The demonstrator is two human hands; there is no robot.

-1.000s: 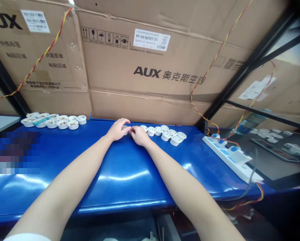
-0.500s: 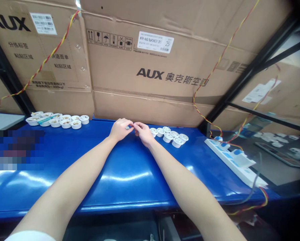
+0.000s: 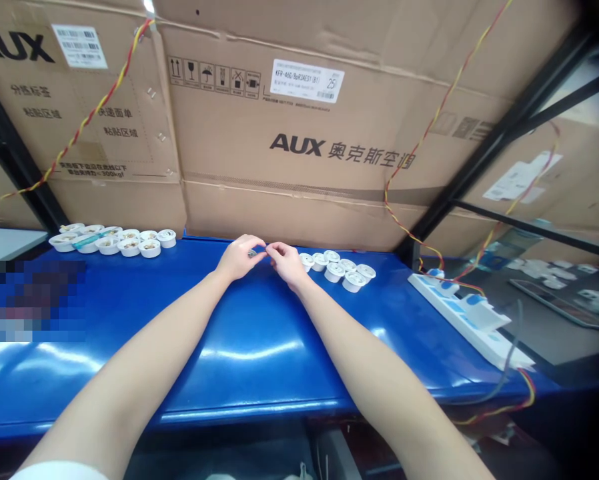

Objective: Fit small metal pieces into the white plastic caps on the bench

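Note:
My left hand (image 3: 240, 257) and my right hand (image 3: 286, 263) meet at the fingertips over the back of the blue table (image 3: 249, 347). A small greyish item (image 3: 252, 253) shows between the curled fingers of my left hand; its details are too small to tell. The fingers of my right hand are pinched together at the left fingertips, and whatever they hold is hidden. Just right of my right hand stand several small white round cups (image 3: 335, 271). More white cups (image 3: 129, 247), some with brownish bits inside, are grouped at the back left.
A teal tool (image 3: 88, 239) lies across the left cups. Cardboard boxes (image 3: 289, 193) rise behind the table. A white power strip (image 3: 469, 320) with twisted red-yellow wires runs along the right, near a black frame (image 3: 454, 193).
The camera view has shifted slightly. Both hands stay together at the same spot, with only slight finger movement.

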